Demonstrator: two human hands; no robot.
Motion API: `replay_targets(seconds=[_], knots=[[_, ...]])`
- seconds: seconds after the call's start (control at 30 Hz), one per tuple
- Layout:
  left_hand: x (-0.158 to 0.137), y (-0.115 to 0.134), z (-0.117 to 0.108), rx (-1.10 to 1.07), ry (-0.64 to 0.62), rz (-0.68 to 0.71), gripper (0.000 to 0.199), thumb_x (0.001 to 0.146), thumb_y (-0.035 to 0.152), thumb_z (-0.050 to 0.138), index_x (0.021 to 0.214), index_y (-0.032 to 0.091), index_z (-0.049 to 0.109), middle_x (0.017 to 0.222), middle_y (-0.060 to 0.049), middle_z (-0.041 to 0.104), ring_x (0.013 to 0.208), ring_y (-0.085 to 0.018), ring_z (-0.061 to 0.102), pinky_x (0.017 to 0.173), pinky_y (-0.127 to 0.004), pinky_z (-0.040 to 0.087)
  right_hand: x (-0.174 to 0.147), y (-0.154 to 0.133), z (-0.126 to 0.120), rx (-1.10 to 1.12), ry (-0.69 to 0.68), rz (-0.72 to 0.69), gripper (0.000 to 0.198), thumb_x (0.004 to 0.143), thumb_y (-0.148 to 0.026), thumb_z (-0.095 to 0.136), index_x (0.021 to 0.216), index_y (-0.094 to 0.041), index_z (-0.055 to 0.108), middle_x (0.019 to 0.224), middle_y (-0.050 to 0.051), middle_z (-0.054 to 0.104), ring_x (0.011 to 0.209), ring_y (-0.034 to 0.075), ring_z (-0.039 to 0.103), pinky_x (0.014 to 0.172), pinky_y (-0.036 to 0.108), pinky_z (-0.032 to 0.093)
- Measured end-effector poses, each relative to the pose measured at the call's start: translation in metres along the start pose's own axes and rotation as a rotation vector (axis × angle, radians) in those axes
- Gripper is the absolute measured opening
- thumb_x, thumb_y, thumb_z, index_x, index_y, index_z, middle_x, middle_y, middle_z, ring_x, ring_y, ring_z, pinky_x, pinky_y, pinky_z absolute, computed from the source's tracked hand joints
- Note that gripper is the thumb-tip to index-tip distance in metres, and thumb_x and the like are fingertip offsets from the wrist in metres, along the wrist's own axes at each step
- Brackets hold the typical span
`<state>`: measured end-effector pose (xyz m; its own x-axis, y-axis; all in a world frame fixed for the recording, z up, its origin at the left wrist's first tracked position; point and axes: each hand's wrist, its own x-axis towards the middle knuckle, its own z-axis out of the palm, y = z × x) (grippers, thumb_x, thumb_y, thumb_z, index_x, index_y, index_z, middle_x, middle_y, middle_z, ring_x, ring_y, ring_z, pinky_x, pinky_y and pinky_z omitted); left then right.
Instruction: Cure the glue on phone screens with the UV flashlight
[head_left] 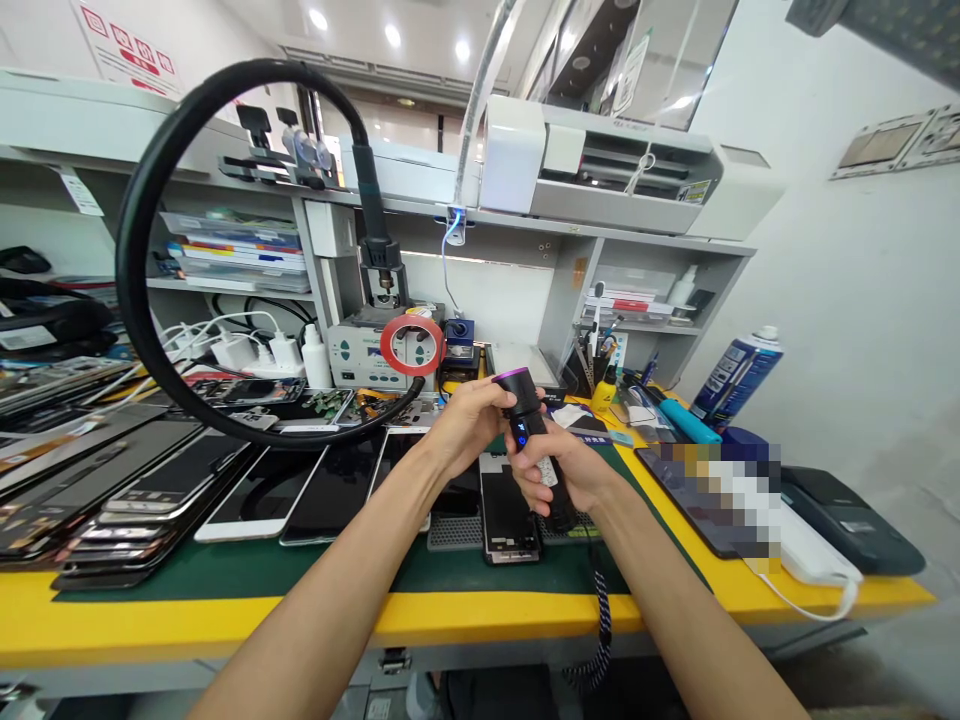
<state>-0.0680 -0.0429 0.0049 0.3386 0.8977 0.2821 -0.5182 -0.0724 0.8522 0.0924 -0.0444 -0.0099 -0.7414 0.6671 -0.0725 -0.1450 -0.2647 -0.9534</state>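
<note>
A black flashlight (520,402) with a purple ring at its head and a small lit blue display is held tilted above the bench. My right hand (574,462) wraps around its body, the thumb below the display. At the head end, my left hand (469,420) grips the flashlight, its thumb on the side; some of its fingers are hidden behind. A patterned wrist strap (602,610) hangs down past the bench edge. Beneath the hands, a phone display part (511,510) lies on the green mat (450,575).
White and black phones (259,495) and stacked screens (161,490) cover the left side. A thick black hose (131,200) loops above them. On the right stand a blue spray can (735,375) and a yellow bottle (604,392); a dark tablet (686,500) lies nearby. A printer (600,170) tops the shelf.
</note>
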Motion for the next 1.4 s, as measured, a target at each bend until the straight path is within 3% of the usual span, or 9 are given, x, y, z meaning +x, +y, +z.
replay_targets(seconds=[0.17,0.37,0.5,0.63,0.8,0.93,1.13,1.27,1.4], knots=[[0.002,-0.005,0.001,0.084,0.058,-0.011,0.028,0.076,0.035,0.080,0.086,0.012,0.067,0.082,-0.008,0.070,0.052,-0.010,0.057,0.046,-0.023,0.045,0.000,-0.002,-0.003,0.095,-0.086,0.020,0.017,0.069,-0.016,0.059,0.085,-0.018,0.053,0.051,-0.008,0.044,0.035,0.007,0.036,0.035,0.020,0.041],[-0.001,0.001,0.004,-0.045,-0.030,-0.011,0.019,0.079,0.026,0.073,0.088,0.010,0.068,0.081,-0.007,0.069,0.058,-0.012,0.060,0.051,-0.022,0.049,-0.001,-0.001,-0.011,0.246,-0.283,0.037,0.018,0.071,-0.020,0.057,0.089,-0.019,0.053,0.051,-0.009,0.043,0.033,0.006,0.030,0.033,0.018,0.036],[-0.001,-0.001,0.005,-0.031,-0.013,-0.028,0.025,0.078,0.032,0.073,0.089,0.010,0.069,0.086,-0.010,0.070,0.061,-0.013,0.061,0.045,-0.021,0.046,0.001,0.002,-0.011,0.250,-0.281,0.072,0.018,0.071,-0.019,0.057,0.088,-0.018,0.053,0.052,-0.007,0.048,0.035,0.007,0.037,0.035,0.019,0.041],[0.001,-0.008,0.003,0.094,0.065,-0.069,0.033,0.076,0.039,0.081,0.085,0.012,0.066,0.073,-0.004,0.067,0.047,-0.007,0.055,0.045,-0.018,0.043,0.004,0.004,-0.014,0.285,-0.299,0.057,0.016,0.072,-0.019,0.053,0.088,-0.016,0.053,0.052,-0.005,0.052,0.035,0.009,0.042,0.036,0.022,0.046],[0.000,-0.004,0.004,0.037,0.037,-0.048,0.027,0.076,0.033,0.081,0.084,0.011,0.066,0.072,-0.003,0.068,0.047,-0.007,0.056,0.048,-0.019,0.045,0.004,0.004,-0.018,0.354,-0.378,0.037,0.016,0.074,-0.019,0.050,0.089,-0.015,0.054,0.053,-0.005,0.053,0.035,0.009,0.042,0.037,0.022,0.048],[-0.001,-0.002,0.007,-0.040,0.002,-0.070,0.028,0.076,0.033,0.075,0.089,0.009,0.071,0.086,-0.009,0.072,0.059,-0.010,0.060,0.051,-0.020,0.046,0.004,0.003,-0.016,0.329,-0.340,0.032,0.016,0.074,-0.016,0.050,0.089,-0.015,0.056,0.052,-0.005,0.051,0.035,0.008,0.040,0.036,0.021,0.046],[0.002,-0.009,0.004,0.029,0.091,-0.067,0.028,0.075,0.036,0.080,0.077,0.013,0.064,0.065,0.000,0.064,0.045,-0.007,0.050,0.047,-0.020,0.040,0.004,0.003,-0.014,0.285,-0.228,0.048,0.013,0.071,-0.016,0.052,0.084,-0.015,0.057,0.051,-0.006,0.048,0.035,0.008,0.037,0.035,0.021,0.044],[0.001,-0.005,0.004,-0.072,0.034,-0.058,0.021,0.074,0.032,0.070,0.075,0.011,0.067,0.076,-0.008,0.069,0.058,-0.013,0.058,0.049,-0.023,0.042,0.003,0.003,-0.011,0.250,-0.220,0.042,0.015,0.070,-0.015,0.053,0.084,-0.016,0.056,0.050,-0.006,0.047,0.034,0.008,0.037,0.035,0.021,0.043],[-0.001,-0.005,0.007,-0.031,0.035,-0.072,0.032,0.077,0.040,0.074,0.088,0.011,0.070,0.087,-0.009,0.071,0.063,-0.013,0.060,0.049,-0.023,0.039,0.004,0.004,-0.009,0.225,-0.191,0.054,0.015,0.070,-0.015,0.053,0.085,-0.016,0.056,0.050,-0.006,0.047,0.034,0.008,0.038,0.035,0.021,0.043]])
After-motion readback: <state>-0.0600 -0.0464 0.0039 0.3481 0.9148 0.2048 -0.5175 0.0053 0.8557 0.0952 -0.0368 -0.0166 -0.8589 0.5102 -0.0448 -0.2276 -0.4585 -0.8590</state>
